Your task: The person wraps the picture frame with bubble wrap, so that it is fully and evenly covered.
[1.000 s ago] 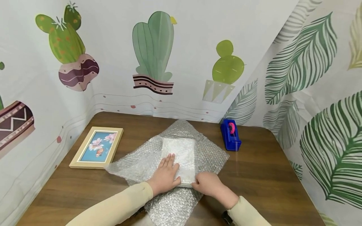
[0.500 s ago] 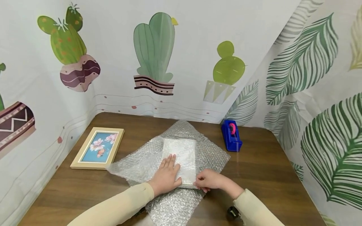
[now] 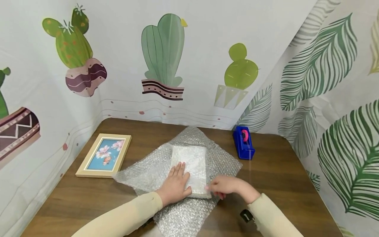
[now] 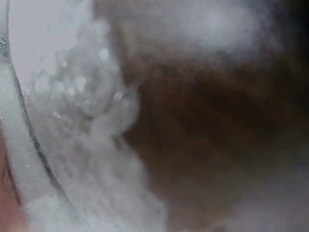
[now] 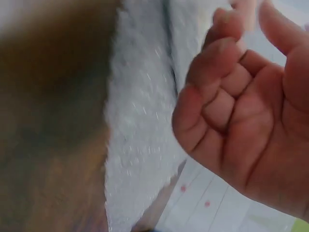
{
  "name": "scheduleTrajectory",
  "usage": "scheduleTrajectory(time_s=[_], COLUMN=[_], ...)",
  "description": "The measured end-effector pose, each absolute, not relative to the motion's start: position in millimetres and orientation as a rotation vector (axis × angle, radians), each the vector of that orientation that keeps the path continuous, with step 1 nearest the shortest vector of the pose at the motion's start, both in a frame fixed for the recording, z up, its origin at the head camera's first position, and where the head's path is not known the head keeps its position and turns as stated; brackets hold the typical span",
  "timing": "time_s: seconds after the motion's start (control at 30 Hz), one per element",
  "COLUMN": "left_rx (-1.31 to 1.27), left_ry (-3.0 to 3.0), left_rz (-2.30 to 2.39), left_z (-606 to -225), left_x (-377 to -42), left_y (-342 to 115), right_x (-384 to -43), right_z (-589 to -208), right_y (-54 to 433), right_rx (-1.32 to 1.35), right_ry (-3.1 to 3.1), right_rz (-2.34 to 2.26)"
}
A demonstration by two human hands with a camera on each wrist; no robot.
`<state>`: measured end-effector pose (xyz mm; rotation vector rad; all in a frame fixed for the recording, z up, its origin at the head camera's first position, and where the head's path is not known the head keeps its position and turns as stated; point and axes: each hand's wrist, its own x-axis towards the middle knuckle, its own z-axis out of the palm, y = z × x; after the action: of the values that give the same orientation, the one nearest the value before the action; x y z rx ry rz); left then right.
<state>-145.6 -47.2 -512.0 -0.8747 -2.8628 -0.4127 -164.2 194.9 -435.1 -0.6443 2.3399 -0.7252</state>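
Observation:
A flat white rectangular package, covered by clear wrap, lies on a spread sheet of bubble wrap. My left hand rests on the package's left part, fingers spread and pressing down. At its lower right edge is my right hand, fingertips close to the wrap's side. In the right wrist view the right hand has bent fingers with the thumb apart, and nothing shows between them. Bubble wrap appears beside it there. In the left wrist view, blurred bubble wrap fills the left side.
A wooden picture frame with a flower print lies left on the brown table. Toward the back right stands a blue tape dispenser with a pink core. Patterned cloth hangs behind the table.
My right hand has moved slightly up and right along the package's lower right edge, its fingers loosening from the corner. My left hand stays pressed on the package.

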Motion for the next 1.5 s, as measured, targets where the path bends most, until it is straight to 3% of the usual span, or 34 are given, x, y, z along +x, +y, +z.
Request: scheduleTrajectory(time_s=[0.17,0.5,0.97,1.5], left_rx=[-0.889,-0.881,-0.882,-0.859], left_ry=[-2.849,-2.861,-2.874,-2.926], left_rz=[-0.419,-0.348,-0.409,-0.491], left_z=[-512,-515,-510,-510], left_x=[-147,-148,-146,-146], left_y=[-47,-47,-48,-47], right_x=[-189,-215,-216,-215], right_z=[-443,-477,-506,-508], right_y=[187,138,119,115], right_rx=[-0.535,-0.53,-0.58,-0.575], right_ry=[2.757,3.028,2.997,3.003], right_rz=[-0.811,-0.335,-0.259,-0.21])
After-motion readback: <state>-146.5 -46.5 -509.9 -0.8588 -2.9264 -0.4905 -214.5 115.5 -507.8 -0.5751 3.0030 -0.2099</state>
